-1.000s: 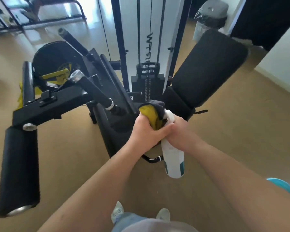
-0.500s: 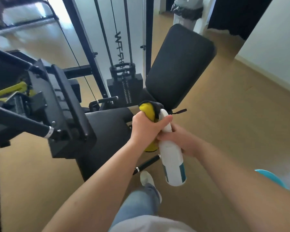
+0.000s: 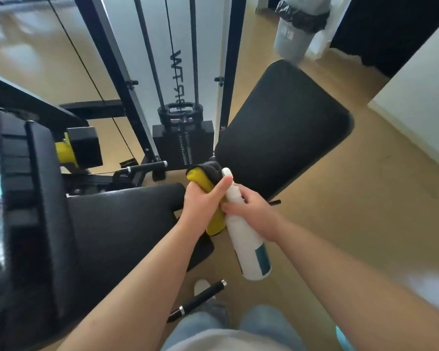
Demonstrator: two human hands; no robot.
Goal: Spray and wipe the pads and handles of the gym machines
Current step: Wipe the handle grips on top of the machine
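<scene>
On the white panel (image 3: 180, 34) behind the cables, dark upright lettering starting "WT"; rest too smeared to read. On the spray bottle (image 3: 249, 249), a teal label patch, wording illegible.

Grips a folded yellow-and-dark cloth (image 3: 200, 179) in the left hand (image 3: 203, 205), fingers curled round it, thumb raised against the bottle's neck. Clasps that neck with the right hand (image 3: 255, 211), fingers wrapped, bottle tilted, base hanging toward the camera. Both hands touching, poised between the black seat pad (image 3: 122, 224) at left and the tilted black backrest pad (image 3: 284, 127) beyond.

Below them, a black handle (image 3: 198, 300) with chromed ends, crossing a pale shoe (image 3: 200, 283). Left edge blurred: black frame parts, hard to make out. Weight stack (image 3: 183, 143) at the panel's foot.

Tan, glossy floor (image 3: 365, 224); white wall (image 3: 421, 102) at right; lined bin (image 3: 297, 29) cut off at the top edge.
</scene>
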